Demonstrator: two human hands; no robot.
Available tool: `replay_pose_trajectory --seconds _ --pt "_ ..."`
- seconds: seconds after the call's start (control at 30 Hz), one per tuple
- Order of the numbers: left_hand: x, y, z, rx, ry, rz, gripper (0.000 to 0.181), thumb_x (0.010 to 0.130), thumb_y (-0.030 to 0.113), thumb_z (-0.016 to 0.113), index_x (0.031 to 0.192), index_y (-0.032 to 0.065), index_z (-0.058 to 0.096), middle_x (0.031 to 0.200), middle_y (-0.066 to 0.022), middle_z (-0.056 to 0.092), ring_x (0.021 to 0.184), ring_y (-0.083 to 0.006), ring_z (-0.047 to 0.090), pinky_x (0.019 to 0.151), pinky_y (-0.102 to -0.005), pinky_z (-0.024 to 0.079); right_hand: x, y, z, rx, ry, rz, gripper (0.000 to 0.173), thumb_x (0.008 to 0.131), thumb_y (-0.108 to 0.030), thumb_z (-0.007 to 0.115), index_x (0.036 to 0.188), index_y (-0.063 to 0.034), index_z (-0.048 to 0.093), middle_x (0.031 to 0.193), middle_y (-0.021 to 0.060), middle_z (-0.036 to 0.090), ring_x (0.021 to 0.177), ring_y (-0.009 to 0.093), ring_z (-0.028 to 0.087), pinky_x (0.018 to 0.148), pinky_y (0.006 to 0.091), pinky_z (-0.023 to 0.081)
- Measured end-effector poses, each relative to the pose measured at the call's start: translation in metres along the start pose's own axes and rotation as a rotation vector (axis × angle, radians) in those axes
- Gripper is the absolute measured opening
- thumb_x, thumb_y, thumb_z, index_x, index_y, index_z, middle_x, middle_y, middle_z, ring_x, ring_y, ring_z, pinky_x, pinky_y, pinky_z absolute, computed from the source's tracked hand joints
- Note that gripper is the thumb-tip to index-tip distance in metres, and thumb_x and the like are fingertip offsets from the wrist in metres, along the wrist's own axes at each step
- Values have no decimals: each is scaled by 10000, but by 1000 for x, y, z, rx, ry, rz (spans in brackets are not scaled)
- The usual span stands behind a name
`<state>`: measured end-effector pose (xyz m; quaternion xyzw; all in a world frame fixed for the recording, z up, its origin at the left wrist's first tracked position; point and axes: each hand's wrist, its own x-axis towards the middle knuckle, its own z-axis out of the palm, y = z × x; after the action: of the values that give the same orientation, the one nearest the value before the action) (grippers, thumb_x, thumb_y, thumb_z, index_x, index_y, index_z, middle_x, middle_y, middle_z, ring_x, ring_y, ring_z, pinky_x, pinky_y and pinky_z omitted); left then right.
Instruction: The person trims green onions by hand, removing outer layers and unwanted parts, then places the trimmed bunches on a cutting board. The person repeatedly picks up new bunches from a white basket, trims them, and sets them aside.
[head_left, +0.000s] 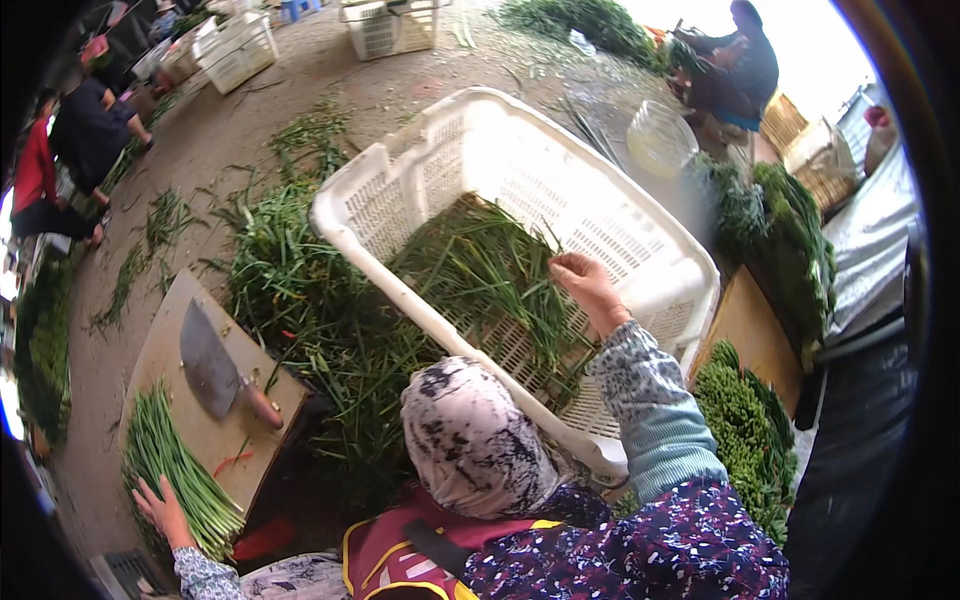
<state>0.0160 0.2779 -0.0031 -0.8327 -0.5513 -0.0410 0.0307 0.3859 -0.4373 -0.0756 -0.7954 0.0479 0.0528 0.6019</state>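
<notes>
My left hand (163, 514) rests against a bunch of long green stalks, likely garlic chives (176, 465), with its fingers apart. The bunch lies along the near side of a wooden cutting board (154, 341). A broad cleaver (206, 360) with a wooden handle lies flat on that board, beside a red strip (231, 463). My right hand (589, 285) reaches over a white plastic crate (450, 337), its fingertips drawn together. Whether a leaf is pinched between them is too unclear to tell. Loose green leaves (480, 262) cover part of the crate's slotted bottom.
Trimmed leaves (300, 277) are heaped between board and crate. My knee in patterned cloth (472, 442) touches the crate's near side. Bundled greens (739, 427) stand at right. Behind are a clear plastic tub (661, 139), white crates (236, 52) and people (94, 127).
</notes>
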Motion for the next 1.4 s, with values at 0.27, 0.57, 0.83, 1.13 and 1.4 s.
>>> replay_pose_trajectory --seconds 0.27,0.57,0.83,1.13,1.4 --pt "-42 92 2 -193 23 626 677 833 26 648 1460 69 399 1578 -156 253 1458 -357 217 1183 -465 213 -16 184 -14 -786 -342 201 253 845 -211 668 998 -20 728 975 184 696 887 342 655 811 436 527" --pt "-157 202 -6 -299 -337 795 601 750 -42 664 1330 51 538 1569 -137 298 1446 -366 266 1159 -437 279 13 183 72 -872 -270 449 332 924 -278 625 1126 -16 606 1078 193 643 936 368 636 822 462 538" --pt "-183 212 4 -364 -406 723 546 734 -55 658 1266 -7 541 1579 -220 194 1447 -413 226 1170 -472 233 55 167 100 -971 -114 430 570 870 -394 717 1251 -3 550 1224 182 548 1106 348 565 850 449 551" --pt "-190 219 15 -345 -385 700 600 727 -67 652 1297 21 486 1605 -198 105 1456 -418 196 1168 -474 241 70 194 137 -1062 -72 406 449 830 -250 761 1165 -21 569 1160 195 588 1134 392 535 1015 527 382" --pt "-191 219 17 -354 -384 658 603 734 -80 650 1302 27 477 1608 -184 104 1455 -413 201 1159 -461 264 80 197 130 -834 -32 406 331 843 -218 728 996 15 548 933 195 590 911 379 595 807 485 494"
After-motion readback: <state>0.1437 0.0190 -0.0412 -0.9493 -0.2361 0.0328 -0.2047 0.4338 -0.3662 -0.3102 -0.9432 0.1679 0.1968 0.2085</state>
